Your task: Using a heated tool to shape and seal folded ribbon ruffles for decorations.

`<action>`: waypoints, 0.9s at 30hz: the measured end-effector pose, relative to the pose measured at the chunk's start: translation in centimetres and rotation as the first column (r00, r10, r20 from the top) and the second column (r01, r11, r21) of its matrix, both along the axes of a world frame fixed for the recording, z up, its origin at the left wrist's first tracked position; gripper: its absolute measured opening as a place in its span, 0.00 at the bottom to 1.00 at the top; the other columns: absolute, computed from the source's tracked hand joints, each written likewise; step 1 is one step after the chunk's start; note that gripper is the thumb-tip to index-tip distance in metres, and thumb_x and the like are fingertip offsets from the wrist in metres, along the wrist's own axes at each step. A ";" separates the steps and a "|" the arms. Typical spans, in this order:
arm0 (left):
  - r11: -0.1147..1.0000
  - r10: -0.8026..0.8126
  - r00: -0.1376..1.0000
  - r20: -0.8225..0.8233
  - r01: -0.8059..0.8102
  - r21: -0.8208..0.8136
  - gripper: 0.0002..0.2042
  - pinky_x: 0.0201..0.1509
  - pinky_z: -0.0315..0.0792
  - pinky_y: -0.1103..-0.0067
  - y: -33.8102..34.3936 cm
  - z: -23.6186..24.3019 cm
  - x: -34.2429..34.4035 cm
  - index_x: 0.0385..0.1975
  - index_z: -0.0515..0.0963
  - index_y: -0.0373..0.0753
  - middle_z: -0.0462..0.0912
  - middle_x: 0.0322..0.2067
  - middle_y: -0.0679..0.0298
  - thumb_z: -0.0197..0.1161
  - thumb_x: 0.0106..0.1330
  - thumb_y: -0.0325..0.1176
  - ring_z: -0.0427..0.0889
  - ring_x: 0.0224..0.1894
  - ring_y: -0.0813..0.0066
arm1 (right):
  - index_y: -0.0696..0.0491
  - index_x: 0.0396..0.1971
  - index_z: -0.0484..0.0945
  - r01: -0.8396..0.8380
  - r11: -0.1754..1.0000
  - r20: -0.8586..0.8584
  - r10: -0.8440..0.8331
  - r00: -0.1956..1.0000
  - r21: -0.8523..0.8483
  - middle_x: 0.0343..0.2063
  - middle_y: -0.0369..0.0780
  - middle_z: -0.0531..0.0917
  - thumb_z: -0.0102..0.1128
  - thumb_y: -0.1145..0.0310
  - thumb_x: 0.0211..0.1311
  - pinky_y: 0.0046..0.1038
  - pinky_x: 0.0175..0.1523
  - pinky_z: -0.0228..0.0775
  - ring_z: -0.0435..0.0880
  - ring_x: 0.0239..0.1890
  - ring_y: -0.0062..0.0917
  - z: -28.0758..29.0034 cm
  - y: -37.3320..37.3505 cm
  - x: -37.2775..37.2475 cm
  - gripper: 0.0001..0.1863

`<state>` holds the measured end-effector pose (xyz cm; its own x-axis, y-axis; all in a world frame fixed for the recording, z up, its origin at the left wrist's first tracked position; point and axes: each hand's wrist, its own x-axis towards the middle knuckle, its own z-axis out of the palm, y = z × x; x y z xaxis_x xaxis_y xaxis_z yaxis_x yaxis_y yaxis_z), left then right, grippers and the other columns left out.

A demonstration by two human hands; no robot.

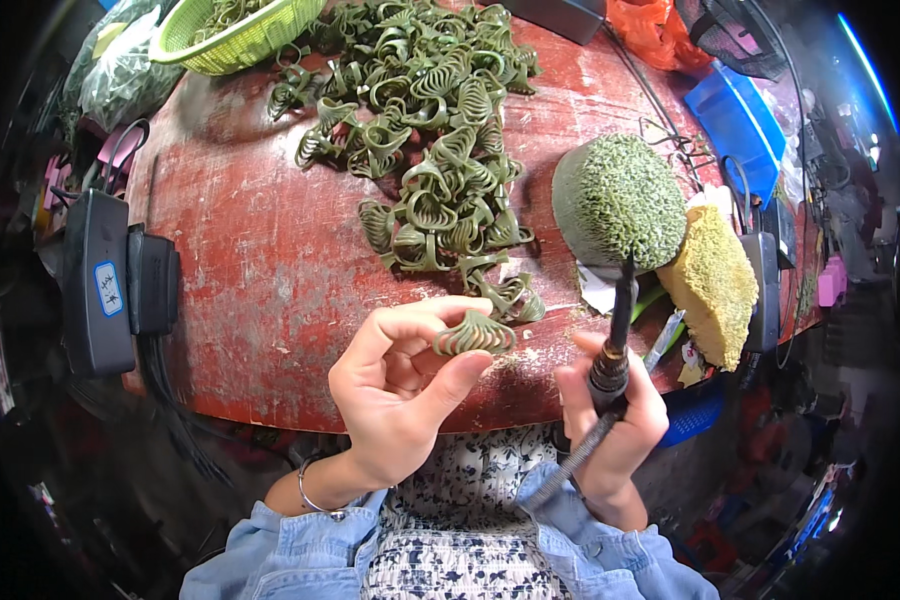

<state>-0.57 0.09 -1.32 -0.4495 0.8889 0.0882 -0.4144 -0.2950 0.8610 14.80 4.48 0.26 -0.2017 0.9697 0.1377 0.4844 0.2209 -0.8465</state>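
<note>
My left hand pinches a small olive-green ribbed curved piece near the front of the worn red table. My right hand is closed on a black pen-like tool with a coiled cord, like a soldering iron, its tip pointing up at a round block coated in green granules. Whether the tip touches the block I cannot tell. Just beyond my hands lies a heap of similar green pieces. A yellow granule-covered sponge sits right of the tool.
A green basket and plastic bag sit back left; black boxes with cords at the left edge. A blue tray, orange bag and black mesh line the back right. A blue basket is below the front-right edge.
</note>
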 end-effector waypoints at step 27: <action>0.895 -0.435 0.884 0.171 0.445 -0.021 0.20 0.45 0.72 0.81 -0.4 0.7 -1.2 0.46 0.68 0.28 0.73 0.42 0.60 0.62 0.51 0.19 0.73 0.44 0.77 | 0.61 0.29 0.75 -0.441 0.726 -0.583 0.068 0.810 -0.528 0.15 0.39 0.77 0.54 0.77 0.52 0.14 0.14 0.54 0.67 0.10 0.12 4.3 0.6 -1.6 0.05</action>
